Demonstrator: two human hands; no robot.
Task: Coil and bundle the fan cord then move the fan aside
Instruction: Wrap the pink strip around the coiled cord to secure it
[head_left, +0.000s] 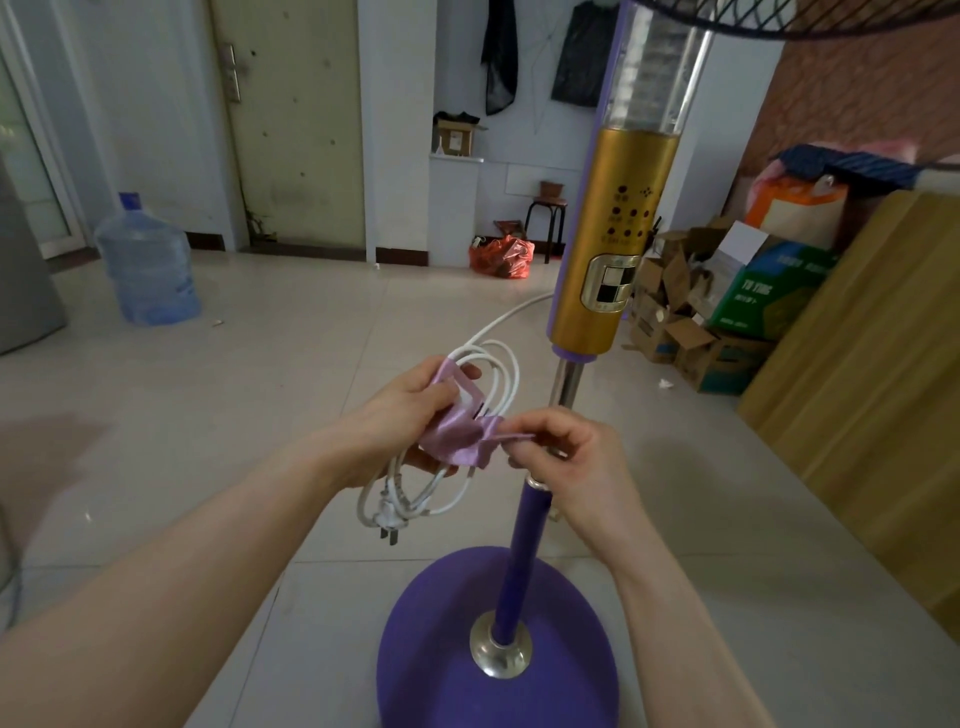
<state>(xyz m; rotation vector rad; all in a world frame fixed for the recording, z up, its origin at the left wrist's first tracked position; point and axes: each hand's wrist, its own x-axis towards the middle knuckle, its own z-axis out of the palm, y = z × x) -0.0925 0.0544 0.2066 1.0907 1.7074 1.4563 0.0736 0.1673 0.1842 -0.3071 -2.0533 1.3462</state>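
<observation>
A standing fan (605, 270) with a gold control column, a purple pole and a round purple base (441, 634) rises in front of me. Its white cord (415, 499) is coiled in several loops, and the plug (387, 522) dangles at the bottom. My left hand (410, 415) grips the coil. A pink ribbon (457, 441) is wrapped around the loops. My right hand (566, 457) pinches the ribbon's free end just to the right of the coil. One strand of cord runs from the coil back toward the fan column.
A blue water jug (148, 260) stands on the tiled floor at the left. Open cardboard boxes (696, 312) are piled at the right beside a wooden panel (857, 389). A red bag (501, 254) and a stool (545, 218) sit by the far wall.
</observation>
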